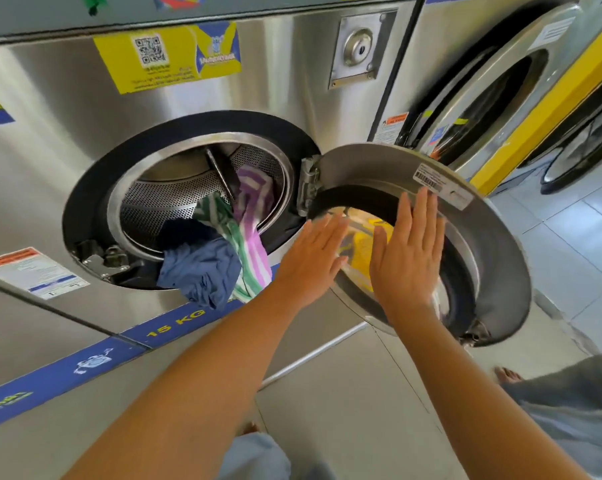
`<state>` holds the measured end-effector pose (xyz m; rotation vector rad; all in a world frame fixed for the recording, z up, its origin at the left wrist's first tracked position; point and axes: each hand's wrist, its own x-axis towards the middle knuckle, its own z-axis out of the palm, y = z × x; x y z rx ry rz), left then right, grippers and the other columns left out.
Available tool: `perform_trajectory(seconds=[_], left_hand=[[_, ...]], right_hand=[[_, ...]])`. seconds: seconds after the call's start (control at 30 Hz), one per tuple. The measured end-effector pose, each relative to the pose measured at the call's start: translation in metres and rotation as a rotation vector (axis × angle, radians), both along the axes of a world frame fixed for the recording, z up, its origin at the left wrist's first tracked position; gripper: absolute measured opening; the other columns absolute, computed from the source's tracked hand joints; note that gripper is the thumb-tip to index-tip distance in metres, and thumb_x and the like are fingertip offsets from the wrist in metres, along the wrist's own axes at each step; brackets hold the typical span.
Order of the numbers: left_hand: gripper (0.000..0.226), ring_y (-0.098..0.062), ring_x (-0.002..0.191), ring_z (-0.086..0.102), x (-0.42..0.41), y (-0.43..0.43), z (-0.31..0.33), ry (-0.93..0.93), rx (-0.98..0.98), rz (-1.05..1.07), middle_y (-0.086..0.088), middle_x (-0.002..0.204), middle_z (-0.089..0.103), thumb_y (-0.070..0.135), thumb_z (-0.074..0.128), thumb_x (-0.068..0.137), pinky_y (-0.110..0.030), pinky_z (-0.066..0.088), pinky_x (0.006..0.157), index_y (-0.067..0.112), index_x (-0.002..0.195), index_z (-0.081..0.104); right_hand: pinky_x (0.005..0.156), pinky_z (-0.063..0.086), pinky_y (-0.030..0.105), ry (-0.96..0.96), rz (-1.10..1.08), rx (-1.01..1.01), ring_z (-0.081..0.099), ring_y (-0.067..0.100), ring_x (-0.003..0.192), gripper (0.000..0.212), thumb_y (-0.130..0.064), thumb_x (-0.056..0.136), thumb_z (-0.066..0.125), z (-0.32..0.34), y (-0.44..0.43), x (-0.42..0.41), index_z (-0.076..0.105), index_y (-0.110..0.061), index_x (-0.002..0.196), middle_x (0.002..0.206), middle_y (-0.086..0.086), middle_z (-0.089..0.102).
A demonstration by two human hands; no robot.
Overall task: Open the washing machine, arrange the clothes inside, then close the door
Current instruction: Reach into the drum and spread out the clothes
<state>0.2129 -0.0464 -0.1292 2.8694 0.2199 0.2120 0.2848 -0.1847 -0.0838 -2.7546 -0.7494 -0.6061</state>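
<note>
The steel washing machine has its round door swung open to the right on a hinge. Inside the perforated drum lie clothes. A blue garment and a green, purple and white striped cloth hang out over the dark rim of the opening. My left hand and my right hand are both flat and spread in front of the door's inner glass, holding nothing. Whether the palms touch the glass I cannot tell.
A second machine with a closed round door stands to the right, beside a yellow post. The latch sits at the opening's lower left. White floor tiles lie at right. My knees and feet show below.
</note>
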Motion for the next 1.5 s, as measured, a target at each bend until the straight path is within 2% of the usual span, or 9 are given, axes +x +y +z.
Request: perform_trajectory(seconds=[0.33,0.5,0.87,1.0,1.1,1.17,1.27,1.33,1.5], left_hand=[[0.062,-0.026,0.151,0.007,-0.104,0.094,-0.088,0.271,-0.132,0.462,-0.01,0.163,0.008,0.036,0.031,0.102,-0.042,0.004,0.123,0.011,0.153,0.007],[0.063,-0.03,0.149,0.012,-0.126,0.138,-0.124,0.404,-0.108,0.618,-0.015,0.161,0.013,0.037,0.031,0.101,-0.044,0.005,0.122,0.006,0.152,0.01],[0.077,-0.031,0.149,0.012,-0.066,0.207,-0.192,0.38,-0.047,0.768,-0.016,0.16,0.015,0.053,0.045,0.092,-0.046,0.003,0.121,0.016,0.153,0.014],[0.085,-0.039,0.147,0.013,-0.044,0.226,-0.216,0.396,0.009,0.777,-0.018,0.16,0.015,0.064,0.046,0.086,-0.051,0.004,0.121,0.027,0.153,0.008],[0.082,-0.045,0.143,0.019,-0.039,0.234,-0.229,0.458,0.068,0.773,-0.019,0.158,0.021,0.07,0.041,0.084,-0.054,0.007,0.119,0.033,0.152,0.013],[0.075,-0.045,0.133,0.035,-0.04,0.239,-0.233,0.491,0.132,0.736,-0.02,0.148,0.039,0.069,0.042,0.084,-0.054,0.017,0.115,0.03,0.147,0.028],[0.059,-0.035,0.09,0.064,-0.046,0.248,-0.239,0.407,0.308,0.65,-0.013,0.1,0.07,0.067,0.054,0.077,-0.046,0.045,0.092,0.026,0.119,0.061],[0.05,-0.03,0.068,0.064,-0.053,0.253,-0.244,0.351,0.407,0.619,-0.007,0.076,0.07,0.065,0.062,0.072,-0.038,0.051,0.075,0.024,0.1,0.068],[0.044,-0.027,0.059,0.063,-0.06,0.262,-0.242,0.263,0.488,0.507,-0.004,0.065,0.066,0.057,0.072,0.068,-0.032,0.051,0.063,0.018,0.089,0.066]], right_hand=[[0.115,0.03,0.049,0.241,0.401,-0.186,0.044,0.033,0.135,0.054,-0.035,0.098,0.025,-0.097,0.106,-0.06,0.049,-0.006,0.136,0.143,0.016,0.05],[0.105,0.042,0.052,0.364,0.509,-0.29,0.054,0.037,0.124,0.045,-0.028,0.091,0.055,-0.153,0.159,-0.053,0.054,-0.007,0.13,0.132,0.017,0.059],[0.116,0.021,0.05,0.277,0.718,-0.565,0.032,0.034,0.141,0.069,-0.042,0.09,0.058,-0.242,0.275,0.017,0.033,-0.017,0.149,0.154,0.015,0.034],[0.105,0.039,0.052,0.1,0.792,-0.566,0.054,0.035,0.125,0.075,-0.052,0.075,0.07,-0.27,0.3,0.039,0.051,-0.017,0.138,0.14,0.015,0.054],[0.106,0.038,0.051,0.073,0.838,-0.591,0.053,0.036,0.125,0.069,-0.062,0.082,0.049,-0.286,0.31,0.051,0.05,-0.023,0.139,0.14,0.015,0.054],[0.103,0.041,0.049,0.066,0.849,-0.565,0.057,0.034,0.12,0.07,-0.066,0.082,0.034,-0.293,0.311,0.055,0.054,-0.027,0.136,0.135,0.014,0.059],[0.1,0.044,0.046,0.026,0.898,-0.506,0.06,0.032,0.116,0.068,-0.068,0.082,0.034,-0.304,0.307,0.062,0.055,-0.029,0.134,0.132,0.011,0.062],[0.1,0.044,0.044,-0.016,0.928,-0.464,0.06,0.031,0.117,0.067,-0.067,0.082,0.038,-0.309,0.306,0.066,0.054,-0.03,0.136,0.133,0.009,0.061],[0.099,0.045,0.043,-0.042,0.974,-0.409,0.061,0.03,0.115,0.062,-0.061,0.082,0.038,-0.309,0.305,0.071,0.059,-0.028,0.129,0.131,0.008,0.063]])
